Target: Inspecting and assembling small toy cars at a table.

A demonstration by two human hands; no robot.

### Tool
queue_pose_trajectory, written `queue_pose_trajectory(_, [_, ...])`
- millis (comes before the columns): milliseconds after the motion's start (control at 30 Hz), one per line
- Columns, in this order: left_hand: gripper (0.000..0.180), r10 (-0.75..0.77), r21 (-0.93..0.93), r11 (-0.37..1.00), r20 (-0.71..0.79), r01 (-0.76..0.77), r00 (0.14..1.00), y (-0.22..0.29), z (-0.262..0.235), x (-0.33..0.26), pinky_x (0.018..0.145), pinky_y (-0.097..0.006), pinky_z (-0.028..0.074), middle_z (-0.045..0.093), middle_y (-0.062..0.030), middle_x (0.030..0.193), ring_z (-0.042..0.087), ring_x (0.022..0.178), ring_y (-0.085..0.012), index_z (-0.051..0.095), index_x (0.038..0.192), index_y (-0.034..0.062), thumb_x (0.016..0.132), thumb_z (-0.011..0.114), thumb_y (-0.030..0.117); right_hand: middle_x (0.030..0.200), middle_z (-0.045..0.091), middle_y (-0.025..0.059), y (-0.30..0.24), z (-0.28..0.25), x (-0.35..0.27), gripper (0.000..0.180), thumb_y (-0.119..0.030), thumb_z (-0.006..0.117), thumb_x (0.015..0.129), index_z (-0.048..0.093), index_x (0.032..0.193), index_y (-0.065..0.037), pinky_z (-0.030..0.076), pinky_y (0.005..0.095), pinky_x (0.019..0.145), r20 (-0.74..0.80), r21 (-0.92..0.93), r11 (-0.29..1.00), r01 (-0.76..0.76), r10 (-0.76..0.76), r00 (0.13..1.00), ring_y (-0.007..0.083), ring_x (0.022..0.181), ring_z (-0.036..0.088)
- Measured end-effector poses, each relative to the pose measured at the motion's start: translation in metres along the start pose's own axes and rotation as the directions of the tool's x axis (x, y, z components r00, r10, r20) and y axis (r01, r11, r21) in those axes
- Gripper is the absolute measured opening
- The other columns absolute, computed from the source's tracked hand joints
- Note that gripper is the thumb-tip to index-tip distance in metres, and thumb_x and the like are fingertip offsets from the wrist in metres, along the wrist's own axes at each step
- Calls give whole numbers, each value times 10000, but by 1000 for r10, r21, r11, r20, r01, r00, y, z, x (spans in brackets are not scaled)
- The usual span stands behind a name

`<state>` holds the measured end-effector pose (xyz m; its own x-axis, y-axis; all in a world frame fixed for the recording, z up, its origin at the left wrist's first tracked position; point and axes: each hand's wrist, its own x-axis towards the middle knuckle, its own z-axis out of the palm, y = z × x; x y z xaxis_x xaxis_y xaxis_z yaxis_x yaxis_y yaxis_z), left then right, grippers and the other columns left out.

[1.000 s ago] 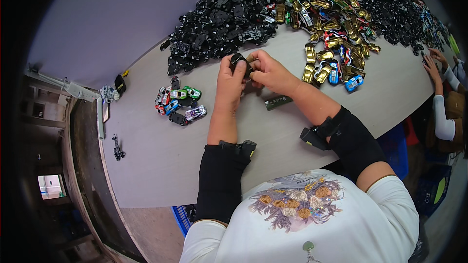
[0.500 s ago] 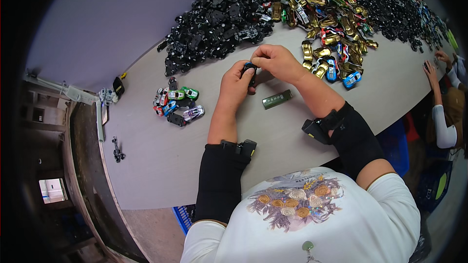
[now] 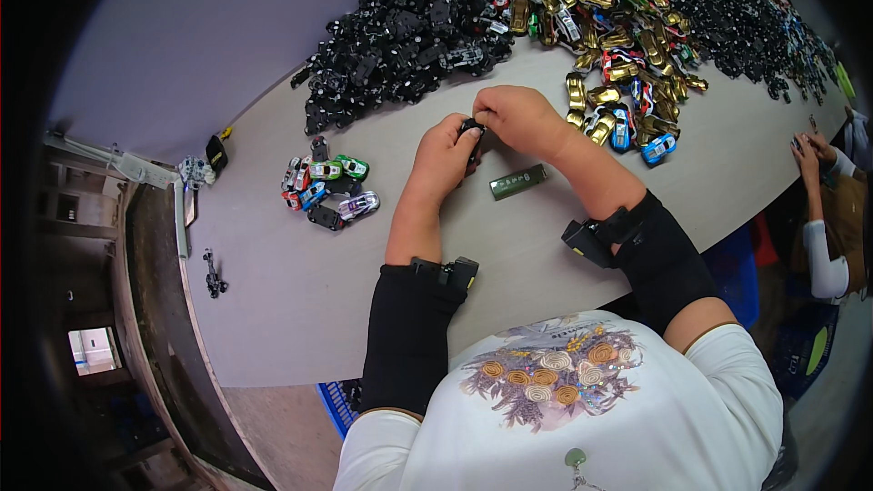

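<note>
Above the middle of the table, my left hand [image 3: 440, 156] is closed round a small toy car [image 3: 473, 130], its black underside facing up. My right hand [image 3: 516, 116] meets it at the car's far end, fingers bent in a pinch against it; the fingertips are partly hidden. Just below the right hand lies a dark green rectangular box [image 3: 517, 182]. To the left of my left hand sits a small group of toy cars [image 3: 329, 169], in green, blue, red and silver, some with the black base up.
Along the back are a heap of black toy car bases [image 3: 400, 45], a heap of gold and coloured car bodies [image 3: 618, 45] and a heap of small black parts [image 3: 727, 23]. A black part [image 3: 215, 275] lies near the left edge. A co-worker's hands [image 3: 807, 153] are at far right.
My right fingers have shifted slightly at the far end of the toy car. Both hands keep nearly the same place. The view has moved a little.
</note>
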<state>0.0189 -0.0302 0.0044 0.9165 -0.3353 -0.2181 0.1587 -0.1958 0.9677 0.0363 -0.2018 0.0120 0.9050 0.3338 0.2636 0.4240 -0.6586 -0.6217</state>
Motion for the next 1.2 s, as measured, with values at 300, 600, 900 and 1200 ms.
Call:
queue_pose_trajectory(300, [143,-89,-14,996,-12,89,996,9,1,-2,486,-213,404,594,8,698,527,548,-72,565,957,62,959,523,198,789,651,70,4,16,-1,115,-152,583,880,620,917,-49,482,331,591,-151,102,994,-34,49,987,210,655,597])
queue_pose_trajectory(600, [212,100,161,983,-97,-84,990,15,-20,-22,555,-288,465,622,-31,847,577,686,-143,623,1107,117,967,525,241,787,618,9,5,11,4,251,-254,616,910,588,1084,-75,432,221,504,174,800,440,-407,478,861,69,574,530])
queue_pose_trajectory(900, [300,540,923,382,-261,44,800,9,-159,-100,817,-426,462,626,-153,1045,581,947,-343,626,1150,102,854,620,150,820,659,106,-1,-48,-9,249,-287,645,847,641,952,-62,493,386,685,-103,50,988,-149,154,983,279,777,633])
queue_pose_trajectory(1200, [423,472,972,222,-172,73,864,-8,-179,-71,1063,-473,318,521,-134,1321,407,1258,-398,568,1293,204,889,604,324,946,638,125,14,-120,-67,232,-175,669,809,630,994,-40,472,414,803,-45,-445,895,-2,-20,999,325,918,583])
